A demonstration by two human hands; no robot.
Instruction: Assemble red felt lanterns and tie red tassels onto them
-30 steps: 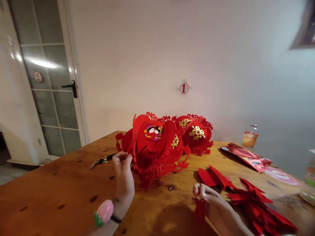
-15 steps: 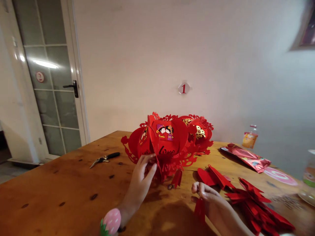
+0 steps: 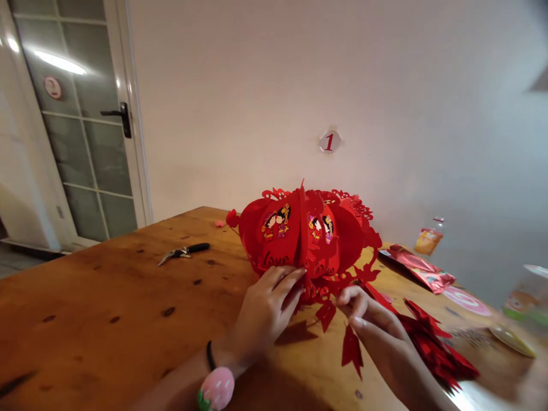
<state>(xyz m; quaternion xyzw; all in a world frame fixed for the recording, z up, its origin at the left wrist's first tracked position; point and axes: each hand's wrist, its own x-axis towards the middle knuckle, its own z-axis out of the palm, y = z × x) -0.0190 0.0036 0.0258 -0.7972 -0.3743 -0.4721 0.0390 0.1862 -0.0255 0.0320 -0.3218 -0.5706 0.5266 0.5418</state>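
Note:
A red felt lantern [image 3: 280, 248] with cut-out edges, cartoon couples and "Love" lettering stands on the table in front of me. Closed on its lower edge is my left hand [image 3: 268, 305], the fingertips partly hidden behind the panel. Thumb and finger of my right hand [image 3: 379, 328] pinch the top of a small red pendant [image 3: 351, 349] with a notched end, which dangles close to the lantern's lower right rim. A similar red tag [image 3: 326, 315] hangs under that rim.
On the right of the wooden table [image 3: 98, 308] lie a pile of red felt pieces [image 3: 432, 342], a shiny red packet [image 3: 422, 268] and small rings [image 3: 473, 338]. A bottle [image 3: 429, 237] and a clear tub [image 3: 528, 294] are beyond them. Snips [image 3: 184, 252] lie at left.
The lantern has turned, so two couple pictures now face me. My left hand has shifted right along its lower edge. My right hand has brought the pendant up to the rim.

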